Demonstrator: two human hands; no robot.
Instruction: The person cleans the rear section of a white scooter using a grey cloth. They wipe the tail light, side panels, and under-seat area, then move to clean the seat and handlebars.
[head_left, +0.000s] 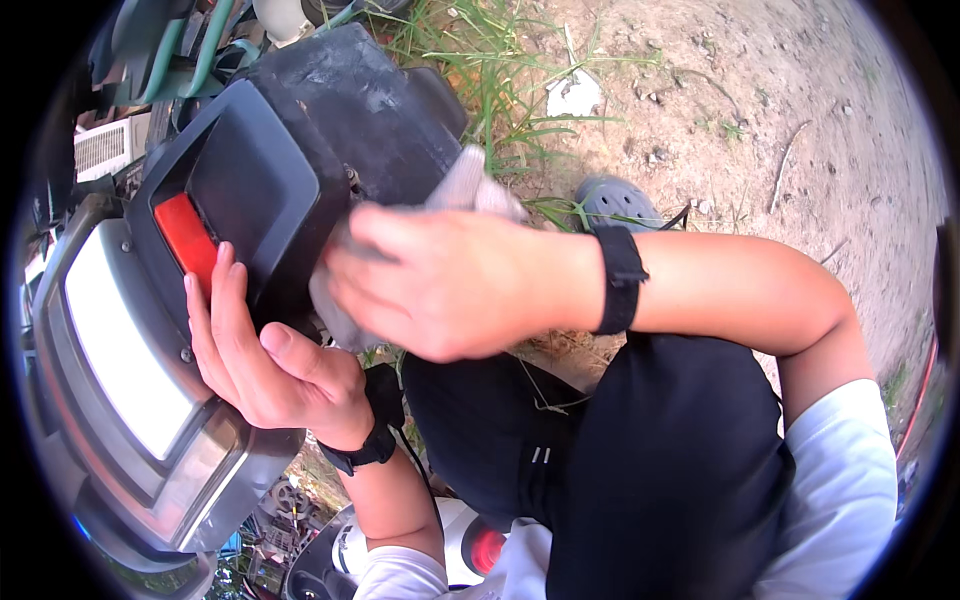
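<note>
A machine's dark plastic housing (255, 172) with a recessed face stands before me at the left. A red block or reflector (186, 236) sits in its recess. My left hand (277, 360) rests with spread fingers against the housing, fingertips at the lower end of the red part. My right hand (442, 281), slightly blurred, holds a light grey cloth (476, 184) against the housing's right side; part of the cloth hangs below the fingers. Beside my left hand lies a glossy grey panel with a white rectangular area (124, 341).
Green plastic chairs (199, 56) and a white vented unit (109, 146) stand at the upper left. Grass (495, 90) and bare dirt ground (750, 127) lie beyond. A grey clog (619, 202) shows near my right forearm. A white object with a red light (486, 547) is behind, at the bottom.
</note>
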